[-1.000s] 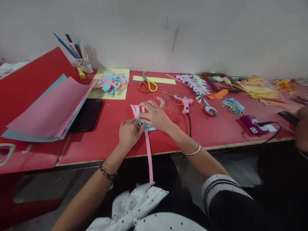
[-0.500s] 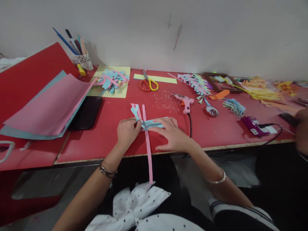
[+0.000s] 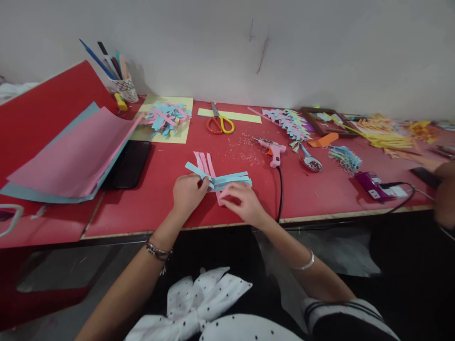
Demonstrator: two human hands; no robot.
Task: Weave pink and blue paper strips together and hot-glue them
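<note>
Pink paper strips (image 3: 204, 163) and light blue paper strips (image 3: 233, 179) cross in a woven piece at the front of the red table. At the left of the crossing, my left hand (image 3: 189, 193) is closed, thumb and fingers pinching the weave beside a blue strip that points up and left. My right hand (image 3: 245, 201) is closed too, its thumb and fingertips on a pink strip just below the crossing. Part of the weave is hidden behind my fingers.
Behind the weave lie scissors (image 3: 219, 124) and a pink glue gun (image 3: 272, 149), its black cable running over the table edge. Pink and blue sheets (image 3: 74, 156) overlap a black phone (image 3: 131, 166) at left. A purple adapter (image 3: 373, 186) and another person's hand (image 3: 446, 189) are at right.
My right hand has moved left and closed on the pink strip. That strip no longer hangs down over the table edge. At the left, a blue strip has swung out to the left.
</note>
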